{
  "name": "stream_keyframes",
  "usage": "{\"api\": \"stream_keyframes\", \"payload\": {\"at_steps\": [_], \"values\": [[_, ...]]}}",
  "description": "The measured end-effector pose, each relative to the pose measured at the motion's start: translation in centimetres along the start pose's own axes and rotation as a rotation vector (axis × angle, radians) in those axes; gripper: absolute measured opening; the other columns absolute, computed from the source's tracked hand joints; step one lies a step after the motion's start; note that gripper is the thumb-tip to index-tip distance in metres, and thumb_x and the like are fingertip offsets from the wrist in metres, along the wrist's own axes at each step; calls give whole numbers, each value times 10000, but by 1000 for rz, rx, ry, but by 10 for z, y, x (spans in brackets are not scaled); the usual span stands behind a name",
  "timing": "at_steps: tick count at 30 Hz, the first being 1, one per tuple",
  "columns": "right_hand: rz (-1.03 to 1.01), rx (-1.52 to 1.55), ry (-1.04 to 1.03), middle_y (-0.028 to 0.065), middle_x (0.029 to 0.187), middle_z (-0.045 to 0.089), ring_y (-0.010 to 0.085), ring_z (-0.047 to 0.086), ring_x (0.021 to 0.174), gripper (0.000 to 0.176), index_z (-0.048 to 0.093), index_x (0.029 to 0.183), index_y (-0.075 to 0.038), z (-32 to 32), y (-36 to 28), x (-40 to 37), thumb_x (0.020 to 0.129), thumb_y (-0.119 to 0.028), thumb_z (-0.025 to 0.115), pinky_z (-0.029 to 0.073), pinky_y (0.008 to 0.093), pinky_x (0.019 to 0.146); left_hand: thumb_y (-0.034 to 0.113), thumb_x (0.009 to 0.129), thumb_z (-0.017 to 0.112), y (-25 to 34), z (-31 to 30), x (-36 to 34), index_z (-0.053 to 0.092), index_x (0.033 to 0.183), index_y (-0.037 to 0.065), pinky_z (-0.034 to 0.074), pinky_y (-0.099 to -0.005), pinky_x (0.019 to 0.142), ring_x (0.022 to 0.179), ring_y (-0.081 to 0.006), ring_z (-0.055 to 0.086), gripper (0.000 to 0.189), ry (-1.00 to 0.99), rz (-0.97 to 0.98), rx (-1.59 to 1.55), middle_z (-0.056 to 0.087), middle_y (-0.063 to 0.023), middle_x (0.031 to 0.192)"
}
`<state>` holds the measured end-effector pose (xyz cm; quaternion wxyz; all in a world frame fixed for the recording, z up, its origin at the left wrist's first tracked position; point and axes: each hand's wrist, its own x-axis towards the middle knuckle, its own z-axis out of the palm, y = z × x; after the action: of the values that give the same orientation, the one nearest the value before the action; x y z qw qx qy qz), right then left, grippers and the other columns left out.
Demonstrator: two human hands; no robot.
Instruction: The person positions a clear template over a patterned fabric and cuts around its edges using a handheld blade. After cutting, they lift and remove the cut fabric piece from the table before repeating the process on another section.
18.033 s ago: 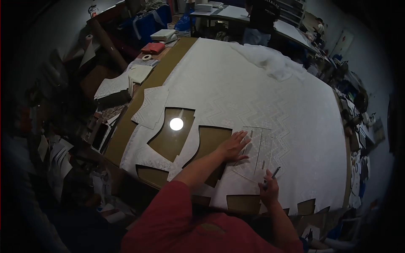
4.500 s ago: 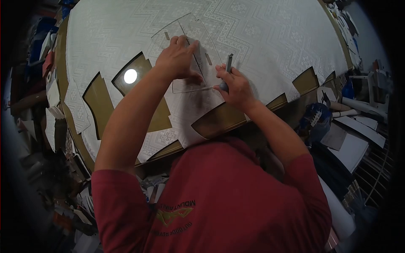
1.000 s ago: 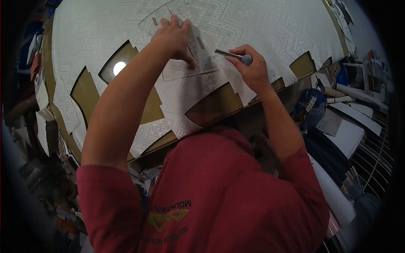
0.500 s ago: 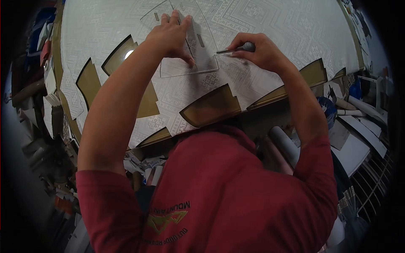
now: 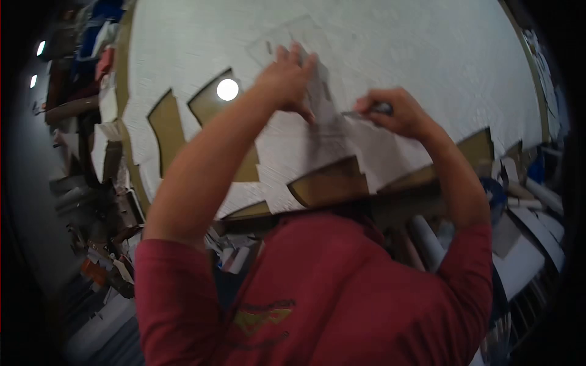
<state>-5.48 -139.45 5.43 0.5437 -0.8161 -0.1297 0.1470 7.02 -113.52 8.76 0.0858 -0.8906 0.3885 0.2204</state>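
Observation:
My left hand (image 5: 290, 79) presses flat on a clear plastic template (image 5: 305, 43) that lies on white patterned fabric (image 5: 415, 49) spread over a brown table (image 5: 329, 183). My right hand (image 5: 394, 116) grips a slim cutting tool (image 5: 366, 112), tip pointing left against the template's right edge, just beside my left thumb. The picture is blurred by motion. Several shapes are cut out of the fabric's near edge, showing the brown tabletop.
A lamp reflection (image 5: 227, 89) shines in one cutout. Cut fabric pieces and clutter (image 5: 104, 177) crowd the left side beyond the table edge. Rolls and white sheets (image 5: 519, 244) lie at the lower right below the table.
The view has shifted and blurred, so hands and table sit lower and further right in frame. My left hand stays on the template; my right hand keeps the tool against its right edge.

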Motion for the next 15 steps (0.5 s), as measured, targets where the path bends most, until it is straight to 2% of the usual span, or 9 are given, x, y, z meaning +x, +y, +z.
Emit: {"api": "stream_keyframes", "payload": {"at_steps": [1,2,5,8,10,12,15], "values": [[-25,12,34,108,942,790,198,759,874,138,730,1012,0,1,-1,-1,878,25,746,593,338,784,623,516,993,-2,2,3,236,1660,49,402,-536,1215,1522,-614,248,1487,-9,0,-9,200,-362,1688],[-24,-15,43,113,942,793,198,761,867,136,727,1007,14,1,-3,0,875,38,747,597,341,801,655,504,986,-1,-3,1,246,1647,25,342,-556,1246,1523,-614,245,1501,-24,11,-13,202,-386,1675],[56,-24,-1,99,946,797,190,751,828,168,742,1017,-2,-3,-16,3,857,39,779,597,332,780,695,508,965,3,-9,-7,233,1652,13,328,-545,1257,1526,-616,234,1520,-9,4,-5,185,-387,1679],[33,87,-11,85,941,792,163,735,803,165,752,1015,-13,-3,-6,6,859,18,796,596,320,745,699,516,960,3,-11,-7,215,1658,16,329,-547,1257,1535,-611,218,1525,-32,-5,-12,173,-384,1683],[202,50,-42,68,951,785,133,715,800,144,755,1022,-21,-8,-18,7,883,1,786,592,312,706,678,517,971,2,-15,-8,204,1661,19,337,-546,1253,1540,-604,213,1527,-37,-15,-12,169,-381,1686],[263,130,-64,52,948,773,112,698,803,134,750,1040,-28,-7,-7,6,909,-29,779,586,309,676,635,519,991,4,-8,-4,192,1665,33,356,-553,1242,1550,-588,208,1521,-36,-18,-20,162,-370,1693],[196,152,-51,36,999,764,115,694,867,118,728,1032,-25,-7,-1,4,928,-51,777,585,293,711,624,514,999,2,-6,-4,238,1656,49,378,-555,1225,1546,-592,217,1488,-1,-14,-14,185,-358,1693]]}}
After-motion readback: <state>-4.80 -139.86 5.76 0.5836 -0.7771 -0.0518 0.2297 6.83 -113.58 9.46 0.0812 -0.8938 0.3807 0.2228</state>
